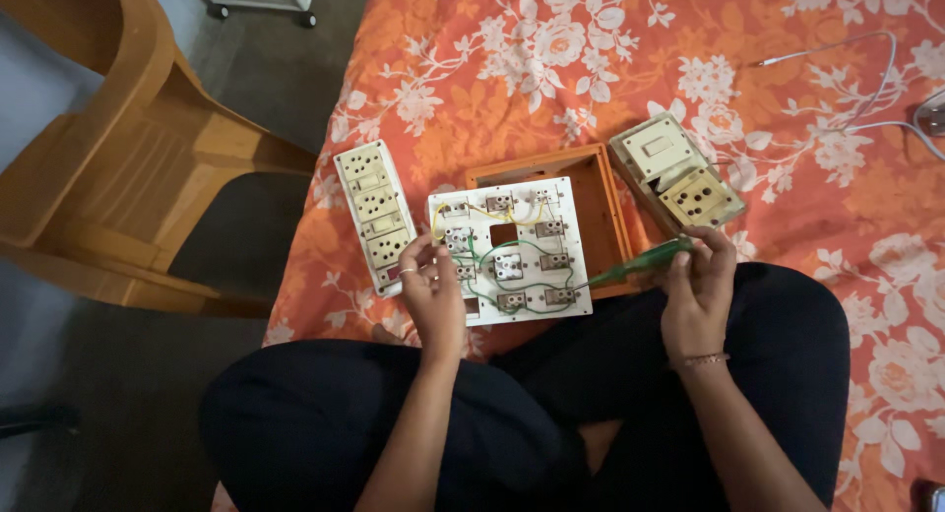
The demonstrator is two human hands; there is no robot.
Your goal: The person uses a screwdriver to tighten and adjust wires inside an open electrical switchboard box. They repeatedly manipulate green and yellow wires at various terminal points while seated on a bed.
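Note:
A white switchboard plate lies face down on the orange floral sheet, its back showing several switch and socket modules joined by green and yellow wires. My left hand rests on the plate's left edge, fingers pinching at a module there. My right hand holds a green-handled screwdriver, its tip pointing left at the plate's right edge. Partly under the plate sits an orange open box.
A white socket strip lies left of the plate. A beige switch-and-socket box sits at the upper right, with a white cable beyond it. A wooden chair stands off the bed's left edge. My crossed legs in dark trousers fill the foreground.

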